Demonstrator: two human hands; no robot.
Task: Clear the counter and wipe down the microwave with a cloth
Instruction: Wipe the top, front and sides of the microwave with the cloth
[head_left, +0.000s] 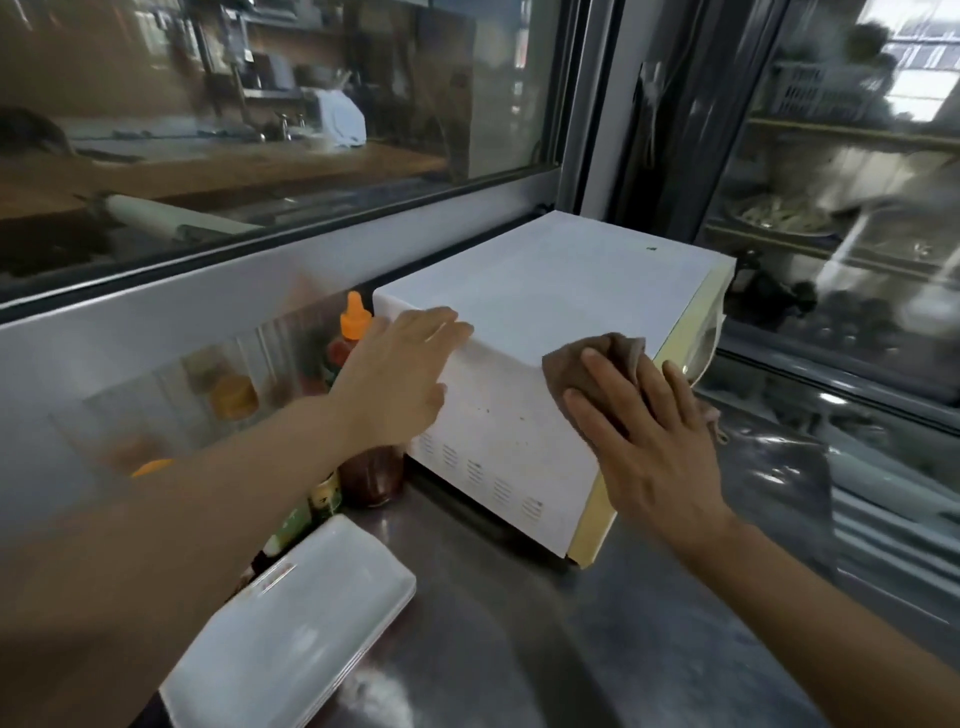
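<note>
**On the steel counter: microwave under both your hands**

On the steel counter, pushed back toward the window corner, sits the white microwave, its vented side panel facing you and the cream front edge off to the right.

Your right hand lies flat on the brown cloth, fingers straight and spread apart, pressing it against the upper side panel just below the top edge, near the front corner. Wrist runs down and right, forearm out of frame at lower right.

Your left hand rests palm-down on the microwave's near-left top corner, fingers straight and close together, tips over the top surface, thumb down the side. Nothing is held in it. Forearm crosses low from the left.

Behind that arm, betw. microwave and the metal backsplash, stands a sauce bottle w/ an orange cap; more bottles beside it are mostly hidden by your arm. Near you lies a white lidded container, tilted, well apart from the microwave. Glass window runs above the backsplash; a glass-front cabinet stands right of the microwave.
</note>
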